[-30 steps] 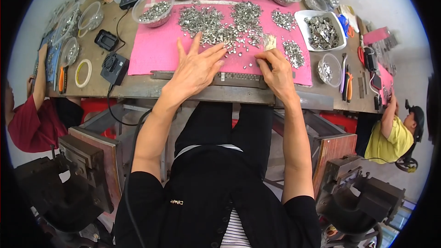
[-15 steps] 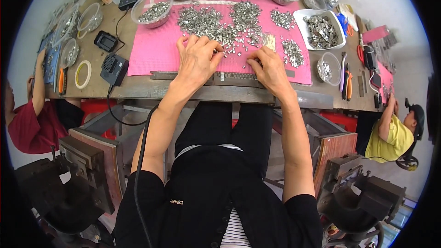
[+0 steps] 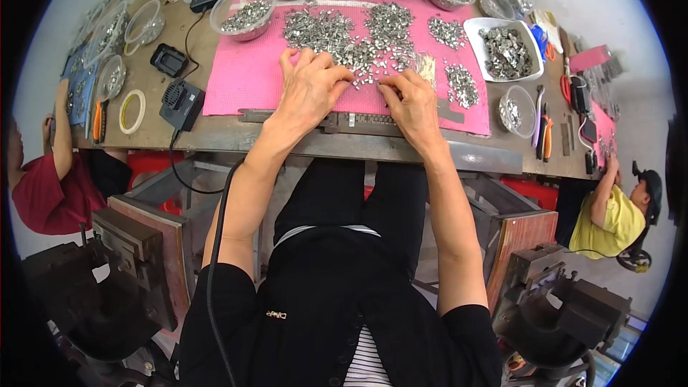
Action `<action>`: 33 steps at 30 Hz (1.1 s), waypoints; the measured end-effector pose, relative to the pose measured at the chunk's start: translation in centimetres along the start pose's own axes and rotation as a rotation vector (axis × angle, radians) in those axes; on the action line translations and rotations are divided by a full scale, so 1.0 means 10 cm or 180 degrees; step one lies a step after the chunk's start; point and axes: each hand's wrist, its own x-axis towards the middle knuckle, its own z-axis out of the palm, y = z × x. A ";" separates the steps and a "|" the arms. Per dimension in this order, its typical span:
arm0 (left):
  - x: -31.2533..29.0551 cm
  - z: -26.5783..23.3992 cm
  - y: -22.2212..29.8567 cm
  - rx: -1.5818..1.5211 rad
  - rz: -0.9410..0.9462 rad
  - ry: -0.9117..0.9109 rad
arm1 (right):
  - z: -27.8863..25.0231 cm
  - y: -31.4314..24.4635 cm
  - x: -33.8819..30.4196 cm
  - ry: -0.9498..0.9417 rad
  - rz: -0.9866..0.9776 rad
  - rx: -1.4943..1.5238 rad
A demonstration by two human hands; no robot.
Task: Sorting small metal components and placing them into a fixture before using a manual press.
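Observation:
My left hand is over the near part of a pink mat, thumb and forefinger drawn together at the edge of the loose metal pieces; whatever is between them is too small to make out. Facing it, my right hand pinches a small dark metal piece at its fingertips. Heaps of small shiny metal pieces cover the middle of the mat. Below both hands, a long metal bar fixture runs along the table's front edge, with a row of small pieces set in its middle. My wrists partly cover it.
Clear plastic bowls of metal pieces line the back. On the right are a white tray, a small tub and orange-handled pliers. A black charger and tape roll lie left. People work on both sides.
My right hand has shifted left, bringing its fingertips closer to my left hand's. My left hand stays by the pieces. The view has shifted slightly.

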 end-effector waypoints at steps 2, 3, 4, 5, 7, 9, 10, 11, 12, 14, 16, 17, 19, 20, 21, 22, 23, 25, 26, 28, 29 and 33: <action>0.00 -0.01 0.01 0.0020 -0.0049 -0.0004 | 0.00 -0.01 0.02 -0.0003 -0.0023 -0.0016; 0.01 -0.01 0.02 0.0036 -0.0092 -0.0009 | 0.00 -0.01 0.02 -0.0002 -0.0041 -0.0037; 0.00 -0.01 0.03 0.0036 -0.0092 -0.0008 | 0.00 -0.01 0.02 -0.0003 -0.0042 -0.0037; -0.01 0.00 0.04 0.0055 -0.0178 0.0022 | 0.01 0.01 0.01 -0.0014 -0.0004 0.0016; -0.03 0.03 0.05 0.0071 -0.0265 0.0053 | 0.02 0.02 0.00 -0.0026 0.0035 0.0067; -0.03 0.05 0.06 0.0064 -0.0244 0.0147 | 0.02 0.02 0.00 -0.0020 0.0052 0.0086; -0.03 0.05 0.06 0.0065 -0.0247 0.0148 | 0.01 0.01 -0.01 -0.0022 0.0050 0.0087; -0.03 0.04 0.05 0.0056 -0.0268 0.0077 | 0.01 0.00 -0.01 -0.0023 0.0016 0.0022; -0.03 0.03 0.05 0.0045 -0.0288 0.0008 | 0.00 -0.01 -0.01 -0.0021 -0.0020 -0.0044; -0.02 0.03 0.04 -0.0099 -0.0294 -0.0014 | 0.00 0.00 0.00 -0.0009 -0.0004 -0.0034; -0.01 0.04 0.03 -0.0252 -0.0314 -0.0044 | -0.02 0.00 0.02 -0.0013 0.0019 -0.0024; -0.01 0.04 0.03 -0.0271 -0.0318 -0.0086 | -0.04 -0.01 0.05 -0.0072 -0.0020 0.0023; -0.01 0.05 0.03 -0.0284 -0.0316 -0.0122 | -0.07 -0.01 0.07 -0.0124 -0.0066 0.0072; -0.02 0.06 0.03 -0.0299 -0.0332 -0.0115 | -0.08 0.00 0.08 -0.0176 -0.0031 0.0239; -0.01 0.07 0.03 -0.0317 -0.0345 -0.0107 | -0.09 0.02 0.10 -0.0226 0.0003 0.0401; -0.01 0.07 0.04 -0.0318 -0.0345 -0.0103 | -0.09 0.04 0.11 -0.0226 0.0000 0.0399; -0.01 0.08 0.05 -0.0295 -0.0345 -0.0073 | -0.10 0.08 0.12 -0.0284 -0.0116 0.0355; -0.02 0.09 0.05 -0.0266 -0.0352 -0.0044 | -0.11 0.10 0.13 -0.0346 -0.0235 0.0319; -0.02 0.10 0.05 -0.0295 -0.0372 -0.0056 | -0.12 0.11 0.13 -0.0396 -0.0217 0.0272; -0.02 0.11 0.05 -0.0321 -0.0401 -0.0061 | -0.12 0.11 0.13 -0.0452 -0.0209 0.0229; -0.02 0.11 0.05 -0.0323 -0.0389 -0.0071 | -0.11 0.11 0.13 -0.0404 -0.0232 0.0223; -0.01 0.10 0.04 -0.0349 -0.0333 -0.0075 | -0.11 0.12 0.14 -0.0399 -0.0332 0.0173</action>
